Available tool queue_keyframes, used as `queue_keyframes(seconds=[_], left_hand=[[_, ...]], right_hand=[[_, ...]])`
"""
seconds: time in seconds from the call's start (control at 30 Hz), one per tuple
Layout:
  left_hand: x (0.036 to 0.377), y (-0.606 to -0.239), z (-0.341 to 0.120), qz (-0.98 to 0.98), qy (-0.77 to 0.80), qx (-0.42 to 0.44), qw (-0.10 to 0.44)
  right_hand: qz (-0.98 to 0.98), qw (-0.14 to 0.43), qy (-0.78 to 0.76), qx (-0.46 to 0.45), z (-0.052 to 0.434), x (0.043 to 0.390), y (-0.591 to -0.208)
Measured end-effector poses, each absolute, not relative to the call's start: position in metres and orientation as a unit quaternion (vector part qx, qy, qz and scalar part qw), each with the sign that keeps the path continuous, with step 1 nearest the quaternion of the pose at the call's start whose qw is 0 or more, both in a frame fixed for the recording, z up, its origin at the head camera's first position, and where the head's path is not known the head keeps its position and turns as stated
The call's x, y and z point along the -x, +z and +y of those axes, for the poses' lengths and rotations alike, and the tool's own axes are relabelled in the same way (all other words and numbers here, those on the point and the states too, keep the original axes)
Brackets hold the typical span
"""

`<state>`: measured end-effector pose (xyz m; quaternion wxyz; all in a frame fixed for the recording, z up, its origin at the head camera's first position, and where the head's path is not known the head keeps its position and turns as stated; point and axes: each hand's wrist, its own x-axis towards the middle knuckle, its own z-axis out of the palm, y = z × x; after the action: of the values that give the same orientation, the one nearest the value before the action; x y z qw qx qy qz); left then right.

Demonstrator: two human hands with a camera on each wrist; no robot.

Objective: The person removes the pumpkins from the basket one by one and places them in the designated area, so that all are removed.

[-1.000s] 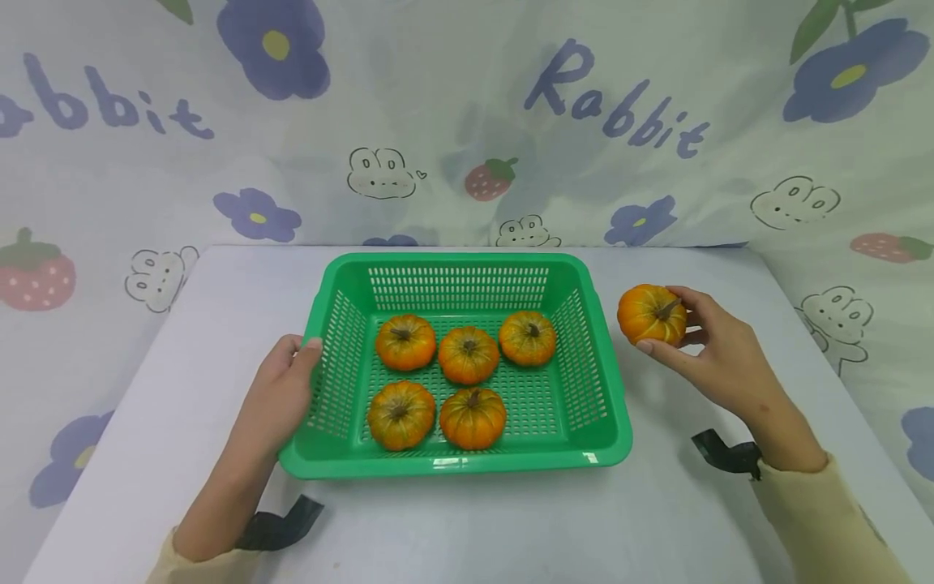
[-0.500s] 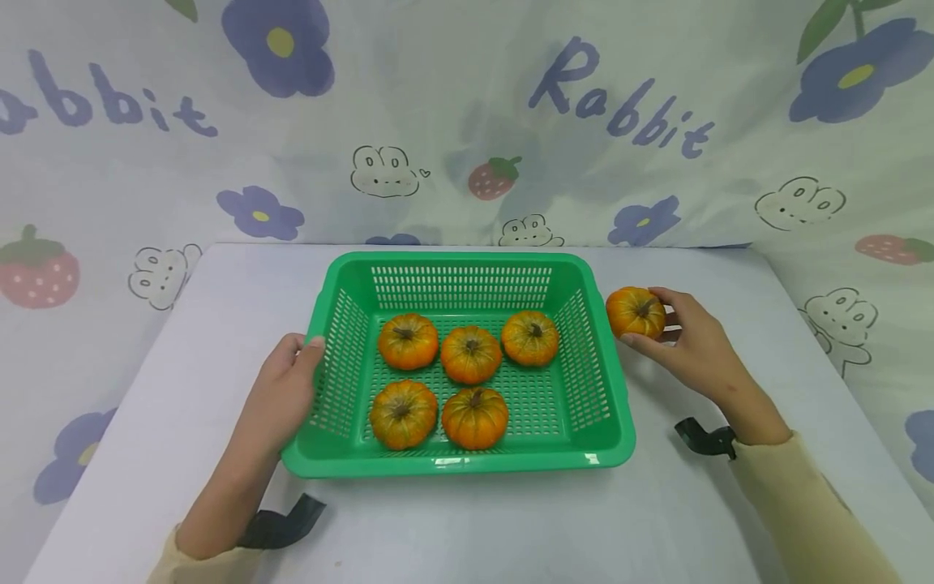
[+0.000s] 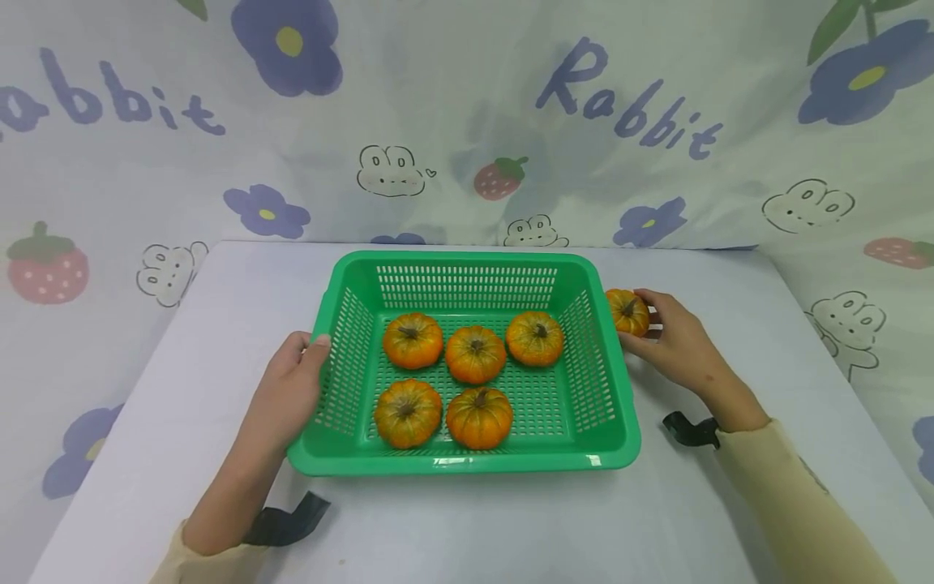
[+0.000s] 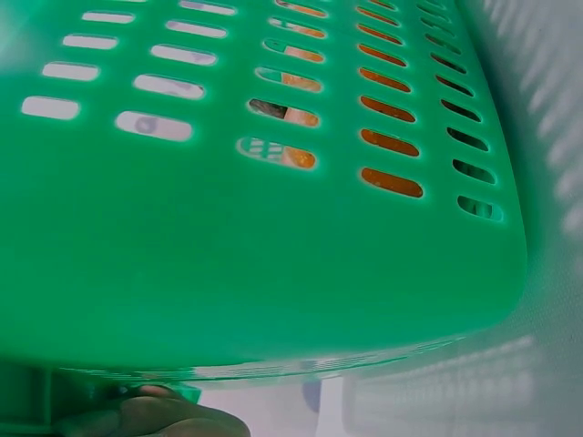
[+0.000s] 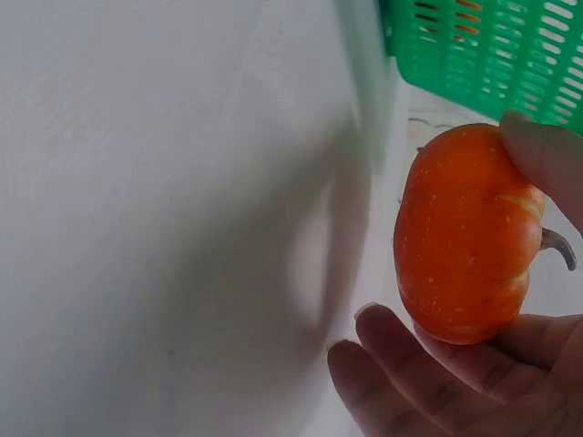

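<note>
A green plastic basket [image 3: 467,465] stands on the white table, with several small orange pumpkins [image 3: 476,355] inside. My left hand [image 3: 286,389] grips the basket's left rim, thumb over the edge; the left wrist view shows the slotted green side wall [image 4: 255,264] close up and a bit of the fingers at the bottom. Just outside the right wall, my right hand [image 3: 674,345] holds one more pumpkin [image 5: 469,237] between thumb and fingers, its curved stem showing. In the head view the basket's right rim partly hides this pumpkin. Below it, the right wrist view shows a shadow on the table.
A white cloth with printed rabbits, flowers and strawberries hangs behind and at both sides of the table [image 3: 467,535]. Black straps [image 3: 288,521] stick out at both wrists. Table surface shows in front of the basket and on either side of it.
My right hand has moved left with the pumpkin, from well right of the basket up to its right rim. My left hand keeps its grip on the basket.
</note>
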<state>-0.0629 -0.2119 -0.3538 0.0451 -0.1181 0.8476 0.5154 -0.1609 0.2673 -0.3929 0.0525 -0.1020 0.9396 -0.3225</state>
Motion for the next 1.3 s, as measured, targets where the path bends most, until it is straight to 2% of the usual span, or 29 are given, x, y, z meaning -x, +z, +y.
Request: queue_keyframes(seconds=[1.3], left_hand=[[0.0633, -0.3528, -0.2113, 0.849, 0.514, 0.119, 0.043]], right_hand=[[0.95, 0.073, -0.292, 0.081, 0.2671, 0.1681, -0.4023]])
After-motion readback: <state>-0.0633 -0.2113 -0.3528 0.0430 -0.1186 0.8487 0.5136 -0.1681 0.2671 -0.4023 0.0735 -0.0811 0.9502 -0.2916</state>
